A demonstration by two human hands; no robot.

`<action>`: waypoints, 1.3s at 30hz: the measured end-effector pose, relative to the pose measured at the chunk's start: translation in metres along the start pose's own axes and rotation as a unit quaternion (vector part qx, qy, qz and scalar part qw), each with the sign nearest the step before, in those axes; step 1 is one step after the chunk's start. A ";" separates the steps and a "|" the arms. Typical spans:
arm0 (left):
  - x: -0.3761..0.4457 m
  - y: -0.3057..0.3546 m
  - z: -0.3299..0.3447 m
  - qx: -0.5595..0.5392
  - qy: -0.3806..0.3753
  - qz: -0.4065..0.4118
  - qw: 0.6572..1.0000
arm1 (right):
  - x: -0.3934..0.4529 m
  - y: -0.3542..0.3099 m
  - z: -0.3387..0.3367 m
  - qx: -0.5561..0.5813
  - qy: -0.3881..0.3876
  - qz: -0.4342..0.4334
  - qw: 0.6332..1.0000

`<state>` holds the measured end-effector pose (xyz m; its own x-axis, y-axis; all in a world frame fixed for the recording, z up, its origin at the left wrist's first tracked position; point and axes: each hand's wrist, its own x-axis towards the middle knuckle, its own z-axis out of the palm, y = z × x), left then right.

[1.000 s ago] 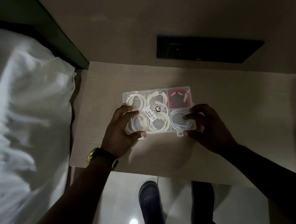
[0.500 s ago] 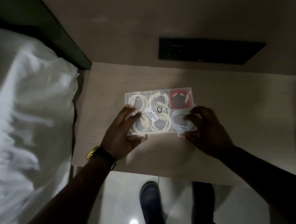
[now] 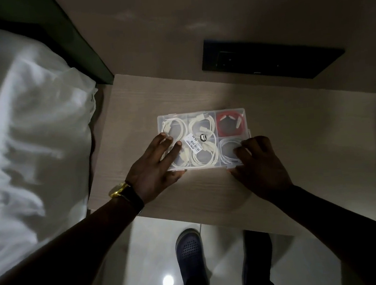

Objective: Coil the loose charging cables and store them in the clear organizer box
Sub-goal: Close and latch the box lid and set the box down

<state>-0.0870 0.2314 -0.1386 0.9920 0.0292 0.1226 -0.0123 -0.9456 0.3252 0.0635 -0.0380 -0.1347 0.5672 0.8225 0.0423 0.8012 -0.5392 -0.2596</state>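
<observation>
Here the box [image 3: 203,140] lies shut on the table [image 3: 298,144], with white cables [image 3: 204,156] and one red cable [image 3: 231,124] coiled in its compartments. My left hand [image 3: 155,169] rests flat, fingers spread, on the lid; my right hand [image 3: 259,161] curls over the near right corner, its grip hidden from me.

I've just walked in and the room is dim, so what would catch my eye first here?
The brightly lit clear organizer box on the wooden table, with coiled white cables and one red cable at its far right. Both hands rest on its lid: left hand, right hand. White bedding lies left.
</observation>
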 end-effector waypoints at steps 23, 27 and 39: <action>0.003 -0.005 0.014 -0.064 -0.007 0.006 0.998 | 0.004 0.005 0.003 0.077 0.012 0.046 0.996; 0.002 -0.007 0.013 -0.107 0.001 -0.014 0.994 | -0.001 0.003 0.004 0.091 0.020 0.061 0.994; -0.001 -0.001 0.026 -0.047 0.056 -0.030 0.997 | -0.002 0.004 0.014 0.081 0.044 0.066 0.994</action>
<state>-0.0845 0.2237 -0.1635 0.9713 0.1262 0.2017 0.0304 -0.9066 0.4210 0.0628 -0.0388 -0.1493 0.6860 0.7233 0.0791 0.6808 -0.5996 -0.4207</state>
